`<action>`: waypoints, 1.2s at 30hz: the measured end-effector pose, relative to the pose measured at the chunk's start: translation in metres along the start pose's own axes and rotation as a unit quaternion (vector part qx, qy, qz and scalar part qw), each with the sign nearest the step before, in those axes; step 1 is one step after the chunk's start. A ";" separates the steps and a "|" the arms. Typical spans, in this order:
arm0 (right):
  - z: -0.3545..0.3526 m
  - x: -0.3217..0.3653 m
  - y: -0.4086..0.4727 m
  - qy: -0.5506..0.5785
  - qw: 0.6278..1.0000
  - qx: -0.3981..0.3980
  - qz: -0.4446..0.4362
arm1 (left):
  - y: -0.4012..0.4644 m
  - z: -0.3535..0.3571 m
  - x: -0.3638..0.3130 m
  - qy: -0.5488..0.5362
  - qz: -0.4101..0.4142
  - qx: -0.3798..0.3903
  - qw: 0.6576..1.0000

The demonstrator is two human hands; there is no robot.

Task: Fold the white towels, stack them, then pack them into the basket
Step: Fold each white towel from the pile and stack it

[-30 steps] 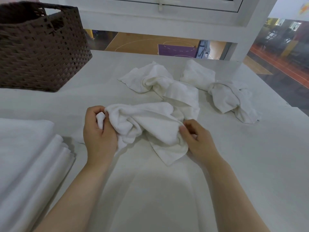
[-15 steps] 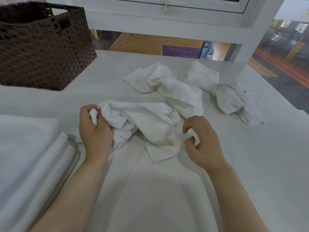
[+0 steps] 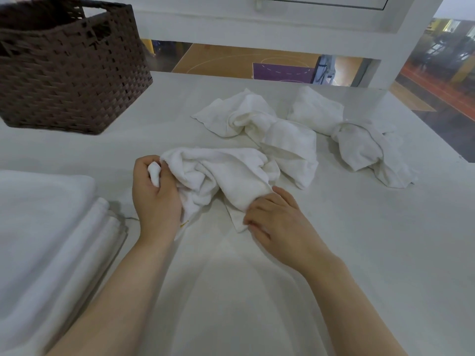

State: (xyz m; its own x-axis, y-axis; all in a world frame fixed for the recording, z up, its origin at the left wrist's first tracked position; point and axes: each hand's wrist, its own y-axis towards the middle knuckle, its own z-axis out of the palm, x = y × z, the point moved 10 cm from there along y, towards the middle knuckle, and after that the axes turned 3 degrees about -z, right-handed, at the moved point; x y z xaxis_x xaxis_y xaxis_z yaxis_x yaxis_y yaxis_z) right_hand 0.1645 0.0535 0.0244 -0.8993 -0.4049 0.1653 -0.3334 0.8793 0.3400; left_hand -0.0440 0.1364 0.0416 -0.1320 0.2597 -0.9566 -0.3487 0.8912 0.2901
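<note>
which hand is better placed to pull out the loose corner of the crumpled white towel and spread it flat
Right. The right hand already rests on the crumpled white towel's flat loose corner near the table; the left hand is clenched around a bunched end, better suited to anchoring.

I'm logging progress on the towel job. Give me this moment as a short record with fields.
in hand: crumpled towel, not yet spread
left hand: fist closed on one corner
right hand: fingers pinching the near edge
waiting: two crumpled towels, middle and right
folded stack: at the left edge
basket: far left on the table, contents not visible
stage: folding, nothing seen packed
</note>
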 end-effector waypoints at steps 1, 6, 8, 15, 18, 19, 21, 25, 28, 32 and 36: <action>-0.006 0.002 0.002 -0.001 0.999 -0.032 0.001 | -0.001 0.003 -0.002 0.000 0.007 0.012 1.000; -0.004 0.013 0.004 0.077 0.997 -0.023 0.015 | -0.013 0.026 -0.010 0.018 0.052 0.104 0.993; 0.013 0.007 -0.002 0.106 0.992 0.056 0.030 | -0.016 0.029 -0.010 0.018 0.053 0.116 0.992; 0.021 -0.023 -0.004 0.035 0.996 0.034 0.079 | -0.014 0.025 -0.010 0.007 0.041 0.097 0.994; 0.022 -0.023 -0.002 0.016 0.996 0.015 0.082 | -0.014 0.025 -0.010 0.004 0.041 0.100 0.994; 0.020 -0.024 -0.001 0.015 0.996 0.005 0.085 | -0.014 0.025 -0.010 0.004 0.043 0.099 0.994; 0.017 -0.027 -0.001 0.017 0.995 -0.015 0.094 | -0.014 0.025 -0.009 0.007 0.043 0.099 0.994; 0.011 -0.020 -0.001 0.018 0.995 -0.039 0.092 | -0.015 0.028 -0.008 0.018 0.049 0.114 0.992; -0.007 0.002 0.003 0.059 0.993 -0.084 0.058 | -0.023 0.037 -0.015 0.045 0.077 0.148 0.985; -0.021 0.045 0.007 0.119 0.984 -0.132 -0.015 | -0.034 0.050 -0.018 0.039 0.083 0.218 0.972; -0.019 0.051 0.007 0.160 0.976 -0.143 -0.031 | -0.049 0.071 -0.002 -0.093 -0.036 0.339 0.935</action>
State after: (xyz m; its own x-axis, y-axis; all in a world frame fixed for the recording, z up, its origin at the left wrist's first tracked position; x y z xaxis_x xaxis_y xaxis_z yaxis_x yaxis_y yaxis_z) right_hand 0.1220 0.0341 0.0529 -0.7299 -0.5529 0.4018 -0.2507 0.7635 0.5952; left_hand 0.0394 0.1188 0.0272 0.0550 0.1937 -0.9795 0.3272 0.9233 0.2010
